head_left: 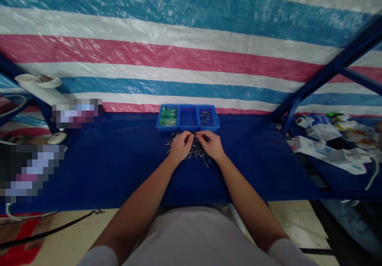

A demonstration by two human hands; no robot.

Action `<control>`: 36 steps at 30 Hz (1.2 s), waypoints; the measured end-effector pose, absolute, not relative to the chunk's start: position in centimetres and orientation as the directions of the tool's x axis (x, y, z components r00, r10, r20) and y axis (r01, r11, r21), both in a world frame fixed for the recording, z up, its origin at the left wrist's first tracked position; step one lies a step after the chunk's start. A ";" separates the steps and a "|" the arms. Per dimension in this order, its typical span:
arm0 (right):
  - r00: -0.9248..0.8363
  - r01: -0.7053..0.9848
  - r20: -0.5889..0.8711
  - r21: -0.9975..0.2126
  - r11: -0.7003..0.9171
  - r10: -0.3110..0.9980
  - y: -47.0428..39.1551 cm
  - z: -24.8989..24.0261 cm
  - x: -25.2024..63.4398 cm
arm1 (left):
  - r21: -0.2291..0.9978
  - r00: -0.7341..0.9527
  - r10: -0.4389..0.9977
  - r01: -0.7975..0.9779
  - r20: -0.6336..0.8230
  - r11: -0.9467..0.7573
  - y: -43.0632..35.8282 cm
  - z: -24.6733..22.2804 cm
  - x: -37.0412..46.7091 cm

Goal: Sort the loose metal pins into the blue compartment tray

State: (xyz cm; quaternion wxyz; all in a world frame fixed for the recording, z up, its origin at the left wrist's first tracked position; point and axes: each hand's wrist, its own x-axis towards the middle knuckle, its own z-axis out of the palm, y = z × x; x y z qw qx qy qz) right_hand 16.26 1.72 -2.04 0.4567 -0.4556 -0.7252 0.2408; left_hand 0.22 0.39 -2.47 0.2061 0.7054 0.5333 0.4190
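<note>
Both hands are close together over a loose pile of thin dark metal pins or screws (196,150) on the blue tabletop. My left hand (181,144) is closed, thumb against fingers, at the pile's left side. Opposite it, my right hand (211,143) is pinched at the right side. Whatever lies between the fingertips is too small to name. Just beyond them stand three blue bins side by side. The left bin (168,129) has small green and clear packets (168,116), the middle bin (188,129) a few thin pieces, and the right bin (209,129) several scattered pins (205,118).
A striped plastic sheet (191,55) hangs behind the blue table (119,170). Blue metal frame bars (316,77) rise at the right. Beyond them lie a white power strip (331,154) and plastic bags (322,127). A white tube (44,89) stands at the left.
</note>
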 end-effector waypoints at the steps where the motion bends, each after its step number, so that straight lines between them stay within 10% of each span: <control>1: -0.168 0.441 0.443 -0.765 0.469 0.881 1.7 -2.0 16.3 | 0.737 0.080 0.925 0.580 0.372 -0.346 0.4 -2.5 0.2; 36: -0.185 0.449 0.450 -0.752 0.482 0.874 1.7 -2.0 16.4 | 0.730 0.090 0.922 0.584 0.376 -0.355 0.4 -2.5 0.2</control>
